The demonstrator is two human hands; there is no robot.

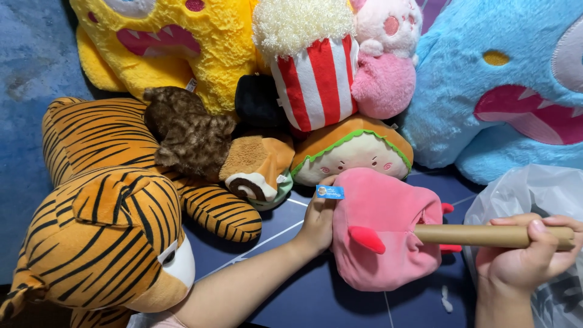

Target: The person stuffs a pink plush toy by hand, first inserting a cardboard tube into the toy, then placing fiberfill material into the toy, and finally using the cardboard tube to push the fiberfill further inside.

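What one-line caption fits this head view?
Left hand steadies a pink plush toy while the right hand pushes a cardboard tube into its opening, beside piled stuffed animals.

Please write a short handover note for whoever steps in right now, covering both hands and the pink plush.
Left hand: grips the pink plush toy at its left edge, beside its blue tag.
Right hand: closed around a cardboard tube, whose tip sits in an opening of the plush.
A white plastic bag lies under the right hand; loose white bits lie on the dark floor.
Done: tube inserted. Left: how full the plush is cannot be judged.
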